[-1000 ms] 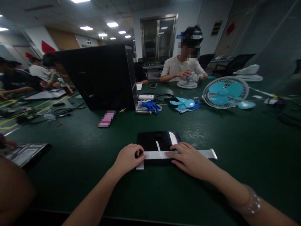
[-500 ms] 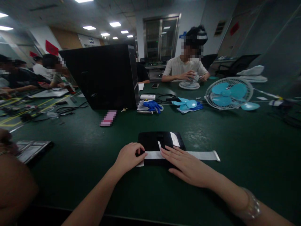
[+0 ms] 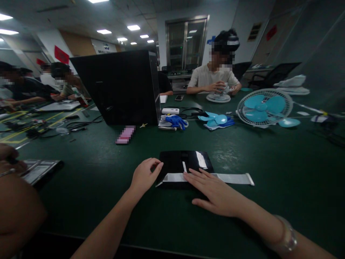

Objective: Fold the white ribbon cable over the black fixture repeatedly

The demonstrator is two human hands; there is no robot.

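A black flat panel point(image 3: 172, 162) lies on the dark green table in front of me, with a white label and a small white strip on it. Across its near part runs a flat white ribbon cable point(image 3: 234, 178), whose connector end sticks out to the right. The cable's left end is folded at the panel's left edge. My right hand point(image 3: 215, 190) rests flat on the cable, fingers stretched out, hiding its middle. Beside the panel's left edge is my left hand point(image 3: 145, 176), its fingers bent and thumb tip close to the forefinger, with nothing visible between them.
A large black computer case point(image 3: 118, 86) stands behind on the left, near a pink phone point(image 3: 125, 135). Blue gloves point(image 3: 175, 122), loose blue fan blades point(image 3: 212, 118) and a fan point(image 3: 264, 107) lie further back. A co-worker's arm point(image 3: 18, 201) is at left; another person point(image 3: 212, 81) sits opposite.
My left hand has let go of the ribbon cable's left end and moved slightly up and left. The cable's end now lies folded. My right hand stays flat on the cable.
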